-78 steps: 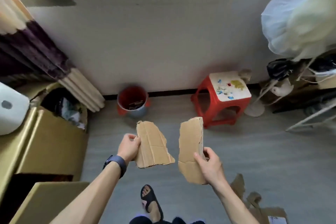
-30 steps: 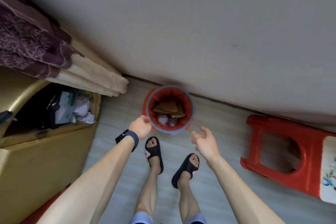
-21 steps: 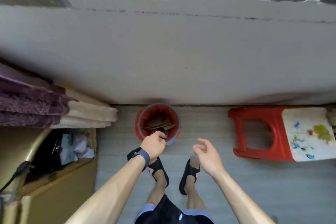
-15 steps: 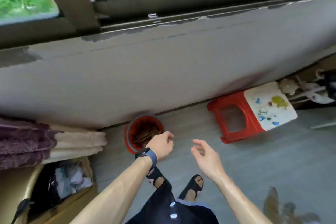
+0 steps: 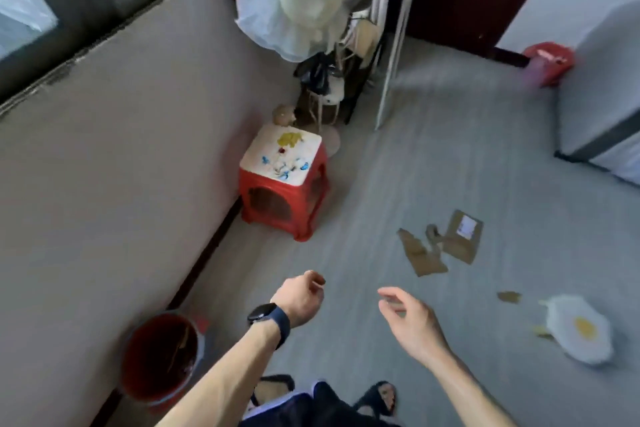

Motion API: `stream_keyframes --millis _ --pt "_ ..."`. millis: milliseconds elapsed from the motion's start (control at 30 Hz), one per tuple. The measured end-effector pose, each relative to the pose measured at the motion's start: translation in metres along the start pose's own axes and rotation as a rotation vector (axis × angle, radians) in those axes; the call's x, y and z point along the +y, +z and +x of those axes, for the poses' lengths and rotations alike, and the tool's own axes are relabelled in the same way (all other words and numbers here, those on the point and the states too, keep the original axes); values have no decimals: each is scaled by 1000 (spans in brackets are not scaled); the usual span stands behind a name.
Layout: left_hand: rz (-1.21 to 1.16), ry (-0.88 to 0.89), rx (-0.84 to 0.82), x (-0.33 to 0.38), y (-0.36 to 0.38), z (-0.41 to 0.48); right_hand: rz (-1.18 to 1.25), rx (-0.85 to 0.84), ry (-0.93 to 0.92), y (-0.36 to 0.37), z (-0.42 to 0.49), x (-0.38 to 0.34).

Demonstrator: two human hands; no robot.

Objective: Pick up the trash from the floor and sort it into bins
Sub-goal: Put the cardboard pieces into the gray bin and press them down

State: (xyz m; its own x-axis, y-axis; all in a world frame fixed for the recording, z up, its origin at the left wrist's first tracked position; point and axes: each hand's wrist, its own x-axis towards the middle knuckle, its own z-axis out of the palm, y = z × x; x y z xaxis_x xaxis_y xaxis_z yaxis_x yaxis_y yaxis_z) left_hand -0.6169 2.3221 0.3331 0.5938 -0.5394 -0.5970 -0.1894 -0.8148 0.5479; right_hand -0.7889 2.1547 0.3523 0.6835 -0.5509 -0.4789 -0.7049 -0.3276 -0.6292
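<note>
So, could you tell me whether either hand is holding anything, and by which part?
Nothing is held: the right hand is open and empty, and the left hand has curled fingers with nothing showing in them.

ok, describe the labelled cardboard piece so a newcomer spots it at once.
Find the red stool by the wall. Right of it, cardboard scraps lie on the grey floor. The labelled piece is the squarest, the only one bearing a white sticker.
</note>
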Motion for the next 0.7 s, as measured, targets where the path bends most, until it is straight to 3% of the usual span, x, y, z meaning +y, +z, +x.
stream_keyframes --millis 300,500,700 --pt "229 201 -276 210 151 33 207 258 246 -162 -61 192" --pt "399 241 -371 288 197 68 333 363 350 -222 -57 251" --pt "482 242 -401 347 235 140 338 326 414 -272 -12 297"
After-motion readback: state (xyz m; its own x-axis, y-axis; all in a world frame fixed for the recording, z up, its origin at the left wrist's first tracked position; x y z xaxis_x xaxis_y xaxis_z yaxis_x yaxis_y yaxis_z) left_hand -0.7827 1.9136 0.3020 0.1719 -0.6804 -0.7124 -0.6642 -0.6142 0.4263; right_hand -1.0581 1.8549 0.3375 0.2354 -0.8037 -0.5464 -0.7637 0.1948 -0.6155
